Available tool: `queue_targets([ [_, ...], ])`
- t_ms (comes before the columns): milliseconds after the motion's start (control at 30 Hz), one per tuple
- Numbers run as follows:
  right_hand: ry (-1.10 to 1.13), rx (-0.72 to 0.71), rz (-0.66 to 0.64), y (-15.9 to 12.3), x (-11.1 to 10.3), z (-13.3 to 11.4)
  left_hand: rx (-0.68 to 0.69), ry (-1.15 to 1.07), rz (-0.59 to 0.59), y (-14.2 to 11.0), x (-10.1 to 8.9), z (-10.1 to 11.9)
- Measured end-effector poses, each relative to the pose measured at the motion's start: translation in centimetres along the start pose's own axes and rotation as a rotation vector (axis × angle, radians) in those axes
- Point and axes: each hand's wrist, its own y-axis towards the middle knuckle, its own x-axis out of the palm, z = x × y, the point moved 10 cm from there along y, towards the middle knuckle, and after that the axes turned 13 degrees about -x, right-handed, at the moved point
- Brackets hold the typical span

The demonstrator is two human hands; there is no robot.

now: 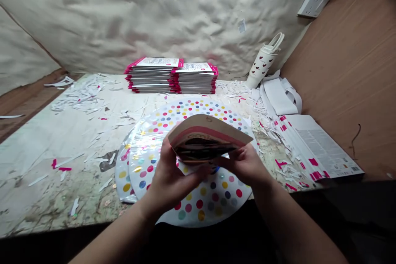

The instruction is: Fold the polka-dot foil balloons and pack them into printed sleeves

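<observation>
Holding card (206,130), between left hand (171,181), right hand (244,165)

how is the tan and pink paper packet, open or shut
Open: the tan and pink paper packet gapes between the left hand and right hand, dark inside.

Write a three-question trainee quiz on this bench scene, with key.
1. What do the left hand and right hand hold between them?
2. True or false: the round polka-dot discs lie beneath the hands.
3. Where are the two stacks of pink-edged packets?
A) At the back of the bench
B) Under the discs
C) In the right hand

Key:
1. A curved tan-and-pink card
2. True
3. A
</observation>
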Motion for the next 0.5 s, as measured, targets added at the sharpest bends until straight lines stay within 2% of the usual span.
queue_targets([
  [133, -0.093, 0.001, -0.019, 0.3, 0.2, -0.4, -0.136, -0.157, -0.097, 0.0, 0.6, -1.1],
  [300, 0.012, 0.031, 0.045, 1.2, -0.9, -0.7, -0.506, -0.335, -0.195, 0.2, 0.5, -2.9],
  [400, 0.009, 0.198, 0.029, 1.9, -1.5, 2.1, -0.674, -0.355, -0.321, -0.6, 1.6, -4.8],
  [467, -0.162, 0.313, 0.005, 2.0, -2.4, 4.4, -0.792, -0.329, -0.424, -2.0, 2.8, -6.7],
  [500, -0.329, 0.317, 0.020, 2.1, -3.2, 5.0, -0.851, -0.308, -0.460, -2.9, 3.3, -7.7],
])
